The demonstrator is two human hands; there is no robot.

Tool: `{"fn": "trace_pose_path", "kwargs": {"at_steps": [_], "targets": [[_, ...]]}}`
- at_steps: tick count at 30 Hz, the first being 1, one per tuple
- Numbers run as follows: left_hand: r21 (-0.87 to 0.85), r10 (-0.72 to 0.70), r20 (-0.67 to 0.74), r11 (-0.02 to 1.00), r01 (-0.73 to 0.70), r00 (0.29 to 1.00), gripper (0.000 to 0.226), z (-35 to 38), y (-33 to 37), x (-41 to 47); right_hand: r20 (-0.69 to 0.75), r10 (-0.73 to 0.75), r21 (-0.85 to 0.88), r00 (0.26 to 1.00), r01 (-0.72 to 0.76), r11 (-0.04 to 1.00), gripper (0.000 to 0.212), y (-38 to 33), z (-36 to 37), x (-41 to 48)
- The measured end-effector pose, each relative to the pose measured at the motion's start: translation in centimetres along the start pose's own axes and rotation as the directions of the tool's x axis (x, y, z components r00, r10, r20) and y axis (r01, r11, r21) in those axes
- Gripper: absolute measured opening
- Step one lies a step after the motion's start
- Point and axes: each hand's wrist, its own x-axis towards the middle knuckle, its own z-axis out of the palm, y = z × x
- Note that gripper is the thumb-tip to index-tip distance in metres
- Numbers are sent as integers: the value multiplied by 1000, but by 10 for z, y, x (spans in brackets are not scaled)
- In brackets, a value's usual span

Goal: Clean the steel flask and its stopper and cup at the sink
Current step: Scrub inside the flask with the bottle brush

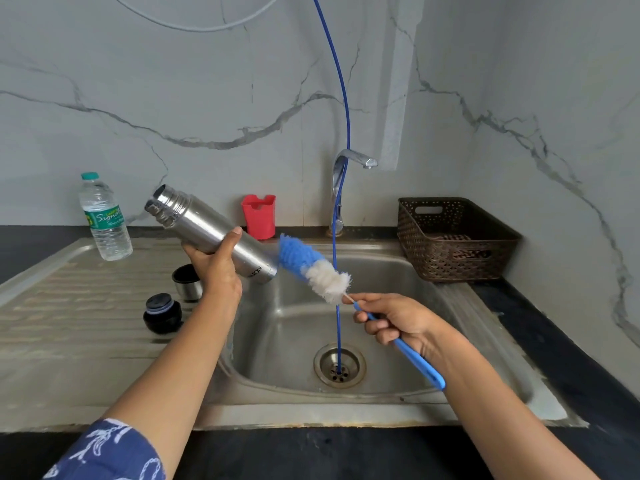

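The left hand [216,268] grips the steel flask [211,226], tilted above the sink [398,278] edge — the right hand [394,322] has its fingers [377,329] curled round the brush [311,268] handle. The stopper [162,311] and cup [187,282] stand on the drainboard [69,306].

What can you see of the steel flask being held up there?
The steel flask is a slim cylinder of shiny brushed metal with a threaded neck, open, no stopper in it. It is tilted, mouth up-left, base down-right, with lettering near the base. The left hand grips its middle; the bottle brush has its bristles right beside the base.
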Motion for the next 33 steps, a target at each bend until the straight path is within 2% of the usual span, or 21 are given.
{"fn": "trace_pose_path", "kwargs": {"at_steps": [5,9,12,14,17,20,23,26,29,33], "targets": [[143,-32,120,990,14,992,62,0,20,3,-6,-55,84,998,55,995,27,-3,9,4],[259,-64,243,966,-1,968,65,3,55,11,-18,-111,99,994,113,989,25,-3,29,15],[382,-41,288,921,-75,957,64,3,85,19,-3,-146,97,989,146,985,24,-4,41,21],[501,8,316,848,-174,949,66,-1,108,29,0,-167,84,986,167,982,25,-3,46,25],[702,39,396,631,-330,917,71,-13,148,50,-18,-176,51,984,177,983,27,3,45,29],[833,22,474,311,-457,880,80,-31,181,74,-42,-159,32,986,160,987,28,9,39,33],[820,-7,566,-100,-564,824,87,-49,201,99,-57,-159,20,986,160,987,28,12,36,34],[688,-73,599,-461,-560,797,87,-65,211,121,-69,-154,3,986,154,988,27,15,36,35],[516,-149,625,-658,-549,766,83,-75,213,130,-76,-143,-13,987,143,990,27,18,36,36],[277,-271,642,-790,-547,717,68,-79,211,132,-90,-138,-34,986,136,990,28,23,35,37]]}}
